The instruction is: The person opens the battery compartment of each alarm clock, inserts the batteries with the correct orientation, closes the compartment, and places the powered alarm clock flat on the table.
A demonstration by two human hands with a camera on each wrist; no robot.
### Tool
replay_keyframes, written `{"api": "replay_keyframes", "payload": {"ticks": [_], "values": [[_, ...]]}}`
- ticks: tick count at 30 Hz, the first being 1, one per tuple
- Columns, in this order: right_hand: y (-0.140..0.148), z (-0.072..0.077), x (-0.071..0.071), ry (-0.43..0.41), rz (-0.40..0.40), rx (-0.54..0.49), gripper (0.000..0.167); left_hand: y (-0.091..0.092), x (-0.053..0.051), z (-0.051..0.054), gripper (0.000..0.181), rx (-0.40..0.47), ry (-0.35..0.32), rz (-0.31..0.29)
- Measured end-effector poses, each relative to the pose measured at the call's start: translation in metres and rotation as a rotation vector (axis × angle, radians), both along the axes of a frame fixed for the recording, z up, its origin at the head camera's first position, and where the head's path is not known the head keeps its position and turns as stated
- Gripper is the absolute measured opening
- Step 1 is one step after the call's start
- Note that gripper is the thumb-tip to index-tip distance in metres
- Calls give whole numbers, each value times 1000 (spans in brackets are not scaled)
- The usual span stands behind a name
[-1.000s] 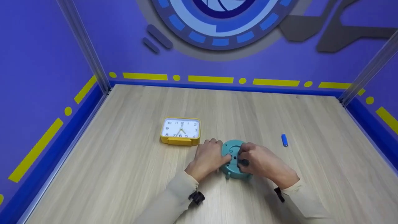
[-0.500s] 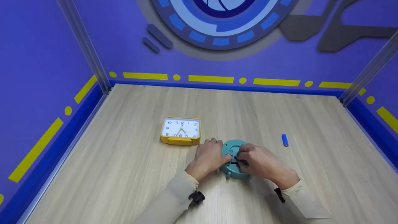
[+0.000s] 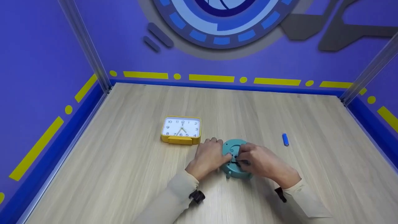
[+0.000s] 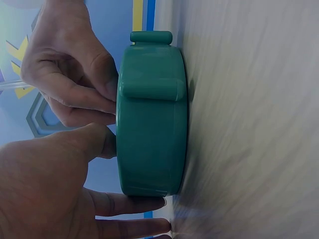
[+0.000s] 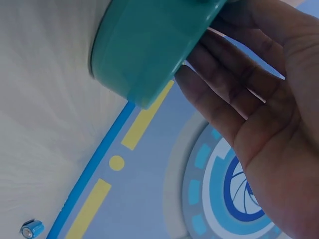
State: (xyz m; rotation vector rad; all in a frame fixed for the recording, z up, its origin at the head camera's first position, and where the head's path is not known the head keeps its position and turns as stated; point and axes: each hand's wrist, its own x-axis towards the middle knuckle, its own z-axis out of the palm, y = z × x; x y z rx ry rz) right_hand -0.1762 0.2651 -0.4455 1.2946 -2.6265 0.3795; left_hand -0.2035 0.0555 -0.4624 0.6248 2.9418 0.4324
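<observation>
A round teal alarm clock [image 3: 238,173] lies face down on the table, its back with a few dark holes turned up. My left hand [image 3: 209,158] grips its left side, thumb on the back and fingers against the rim; the left wrist view shows the clock [image 4: 152,132] side-on with this grip. On the back, my right hand [image 3: 262,160] pinches with thumb and forefinger at the battery cover, which the fingers mostly hide. A dark slot shows beside these fingertips. In the right wrist view the other right fingers [image 5: 214,104] extend along the clock's edge.
A yellow rectangular alarm clock [image 3: 181,129] lies face up to the left, beyond my left hand. At the right is a blue battery [image 3: 285,139], lying on the wooden table [image 3: 130,161]. Blue-purple panels [image 3: 214,67] border the table's back and sides.
A dark slot has appeared in the clock's back beside the right fingertips, where the surface looked teal a second ago. The left hand and the clock have stayed in place.
</observation>
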Motion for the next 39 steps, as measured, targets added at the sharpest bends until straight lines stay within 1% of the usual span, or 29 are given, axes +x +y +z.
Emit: {"api": "replay_keyframes", "payload": {"ticks": [3,11,18,22,30,34,39], "values": [[0,-1,-1,7,-1,-7,10,0,0,0,59,4,-8,4],[1,0,-2,-10,13,14,9,0,0,0,58,14,-5,2],[3,1,-1,-21,30,-15,9,0,0,-1,56,10,29,7],[2,1,-2,-28,12,-4,10,0,0,0,56,2,23,4],[0,-1,-1,1,-46,8,13,0,0,1,57,8,5,3],[0,-2,-2,31,-56,3,17,-1,0,1,55,15,11,2],[1,-2,-3,53,-59,-9,19,-1,-1,1,54,28,1,6]]}}
